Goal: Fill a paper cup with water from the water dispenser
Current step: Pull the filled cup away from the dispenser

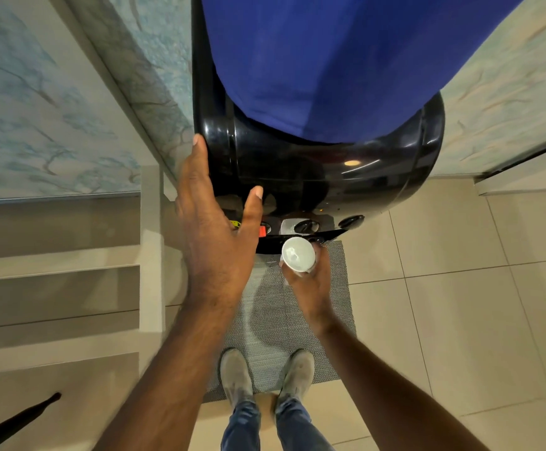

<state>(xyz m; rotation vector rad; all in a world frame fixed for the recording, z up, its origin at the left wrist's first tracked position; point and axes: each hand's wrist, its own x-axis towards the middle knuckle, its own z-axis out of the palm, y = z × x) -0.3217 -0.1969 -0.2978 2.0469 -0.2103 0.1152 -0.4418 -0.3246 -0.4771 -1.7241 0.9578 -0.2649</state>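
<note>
A black water dispenser (317,177) stands in front of me with a blue-covered bottle (323,60) on top. Its taps (307,226) show just under the front edge. My right hand (310,281) holds a white paper cup (298,254) upright just below and in front of the taps; the cup looks empty. My left hand (213,229) is open, fingers spread, resting against the dispenser's left front side, thumb on the black top.
A grey mat (284,320) lies on the tiled floor before the dispenser, and my two shoes (265,375) stand on it. Steps (57,288) drop away to the left. Patterned walls (37,92) flank the dispenser on both sides.
</note>
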